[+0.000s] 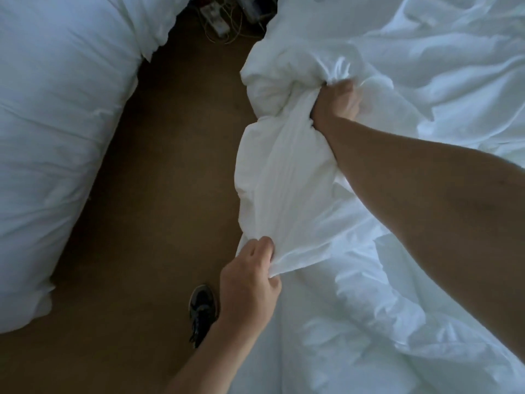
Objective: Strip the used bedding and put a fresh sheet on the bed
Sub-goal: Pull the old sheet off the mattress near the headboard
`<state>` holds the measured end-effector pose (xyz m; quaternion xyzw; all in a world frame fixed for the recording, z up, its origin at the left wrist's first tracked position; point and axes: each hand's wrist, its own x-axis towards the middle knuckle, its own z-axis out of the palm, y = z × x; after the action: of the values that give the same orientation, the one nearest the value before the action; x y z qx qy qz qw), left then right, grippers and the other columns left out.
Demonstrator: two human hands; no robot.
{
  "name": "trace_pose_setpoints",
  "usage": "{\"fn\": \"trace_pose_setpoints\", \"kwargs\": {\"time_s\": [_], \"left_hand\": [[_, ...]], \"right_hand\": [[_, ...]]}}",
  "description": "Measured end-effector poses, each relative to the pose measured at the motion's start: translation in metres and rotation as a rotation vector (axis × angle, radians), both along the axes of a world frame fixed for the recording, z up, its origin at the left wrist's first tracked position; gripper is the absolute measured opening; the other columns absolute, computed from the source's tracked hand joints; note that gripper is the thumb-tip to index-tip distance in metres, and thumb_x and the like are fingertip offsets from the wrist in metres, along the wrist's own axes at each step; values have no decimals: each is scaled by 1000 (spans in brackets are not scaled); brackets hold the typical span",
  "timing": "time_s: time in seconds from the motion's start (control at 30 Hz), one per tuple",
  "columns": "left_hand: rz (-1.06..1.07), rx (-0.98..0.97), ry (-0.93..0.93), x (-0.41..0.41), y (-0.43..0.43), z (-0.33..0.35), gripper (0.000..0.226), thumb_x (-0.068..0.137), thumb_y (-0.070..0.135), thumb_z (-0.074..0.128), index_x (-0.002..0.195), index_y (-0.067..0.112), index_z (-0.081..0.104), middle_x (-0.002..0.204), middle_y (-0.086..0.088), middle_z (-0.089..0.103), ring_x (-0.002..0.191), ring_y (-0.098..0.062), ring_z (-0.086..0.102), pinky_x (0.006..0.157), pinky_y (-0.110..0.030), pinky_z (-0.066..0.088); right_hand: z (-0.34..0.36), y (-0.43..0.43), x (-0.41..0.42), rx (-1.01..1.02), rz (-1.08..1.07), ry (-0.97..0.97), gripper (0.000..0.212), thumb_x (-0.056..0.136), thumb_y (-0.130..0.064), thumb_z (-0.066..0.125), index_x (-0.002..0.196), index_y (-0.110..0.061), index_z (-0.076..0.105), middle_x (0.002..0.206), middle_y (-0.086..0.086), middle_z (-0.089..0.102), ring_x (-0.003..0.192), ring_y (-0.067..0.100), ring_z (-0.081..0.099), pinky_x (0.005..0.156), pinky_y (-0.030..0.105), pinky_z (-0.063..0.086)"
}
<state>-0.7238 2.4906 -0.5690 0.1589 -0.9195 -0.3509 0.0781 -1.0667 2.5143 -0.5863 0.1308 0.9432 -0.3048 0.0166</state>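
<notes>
A crumpled white duvet [284, 177] lies bunched along the left edge of the bed on the right. My right hand [336, 102] grips a thick gathered fold of it near the top, arm stretched across the bedding. My left hand [250, 277] holds the lower edge of the same white cover, fingers curled round the cloth. More rumpled white bedding [426, 52] covers the rest of the bed; the mattress underneath is hidden.
A second bed with white bedding [56, 123] fills the left side. Brown carpet [159, 194] runs between the two beds. A dark shoe [202, 311] stands on the carpet by my left wrist. Cables and a power strip [218, 21] lie at the far end.
</notes>
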Motion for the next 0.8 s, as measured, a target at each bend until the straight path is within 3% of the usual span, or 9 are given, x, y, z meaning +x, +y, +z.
{"fn": "trace_pose_setpoints", "kwargs": {"time_s": [0.13,0.27,0.33,0.37,0.43,0.5,0.6,0.7,0.8], "left_hand": [[178,186,-239,-5,5,-39,26,78,-5,62,75,13,44,65,-1,50,57,-27,48,52,-32,31],[114,435,-257,-23,26,-67,7,90,11,63,90,16,57,87,7,64,82,-17,62,59,-14,36],[135,533,-262,-27,35,-73,17,92,17,65,109,15,61,102,12,63,91,-6,60,68,-10,39],[150,582,-239,-28,38,-76,20,92,16,66,111,14,61,104,11,64,92,-4,60,72,-15,43],[188,632,-264,-30,37,-77,18,92,18,64,109,15,60,104,6,65,93,-7,62,79,-31,52],[234,736,-376,-33,35,-76,22,95,24,58,116,18,54,108,1,63,99,-17,64,86,-46,57],[298,1044,-521,-41,31,-66,24,103,26,46,127,22,45,118,-7,66,95,-29,72,78,-53,62],[271,1107,-559,-48,25,-48,30,104,22,42,133,25,48,124,-10,67,92,-26,72,78,-47,63],[334,1068,-327,-58,5,-23,31,100,27,47,130,28,56,126,-8,67,95,-22,67,69,-38,58]], "right_hand": [[38,19,37,53,250,-14,45,97,-34,56,133,-9,45,128,10,58,120,28,54,100,35,41],[62,84,202,47,549,518,20,86,-36,63,86,-22,48,64,-10,48,52,14,48,47,27,39],[44,114,301,308,717,106,27,86,-45,61,99,-24,49,73,-2,64,60,21,65,51,30,47],[24,127,335,465,725,-228,44,87,-53,57,119,-24,49,104,6,69,92,28,70,68,38,53],[-17,145,359,683,575,-620,101,83,-76,50,155,-14,16,157,13,29,144,38,32,108,55,34],[-42,152,346,523,475,-656,107,84,-78,48,160,-18,3,165,5,10,152,34,11,121,45,10],[-55,141,321,151,433,-572,64,106,-33,45,158,-8,18,165,11,11,153,28,10,115,10,10],[-28,145,293,230,515,-622,62,101,-29,46,157,-13,24,164,12,21,150,32,20,119,37,23],[28,162,290,-137,498,-699,46,76,-26,56,120,-26,67,124,2,66,116,28,60,86,29,48]]}}
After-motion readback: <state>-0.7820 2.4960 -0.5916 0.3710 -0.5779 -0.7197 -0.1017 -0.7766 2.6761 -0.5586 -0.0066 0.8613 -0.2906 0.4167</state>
